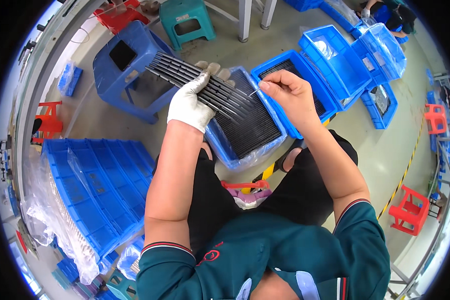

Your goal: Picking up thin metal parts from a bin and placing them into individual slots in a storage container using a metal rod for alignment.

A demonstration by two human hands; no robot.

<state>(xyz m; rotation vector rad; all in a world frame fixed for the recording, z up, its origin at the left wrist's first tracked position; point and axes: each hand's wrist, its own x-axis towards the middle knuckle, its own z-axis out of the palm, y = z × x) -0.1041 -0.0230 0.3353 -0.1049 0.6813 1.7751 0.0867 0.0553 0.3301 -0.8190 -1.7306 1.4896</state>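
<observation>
Black rods lie fanned across the left hand, above a blue tray packed with more dark lengths. From my seat I see that gloved hand wrapped round the bunch, thumb over the top, while the bare right hand, apart from it, pinches a thin pin between thumb and finger. My worry is a slip: if the glove relaxes or tilts, the rods could slide over one another and drop into the tray. A shaky pinch might also let the pin fall or scrape a rod. I cannot tell whether the pin's tip touches a rod or merely passes near the ends. The palm hides the bunch's underside, overlap defeats my count, and the right hand's curled fingers are partly masked.
</observation>
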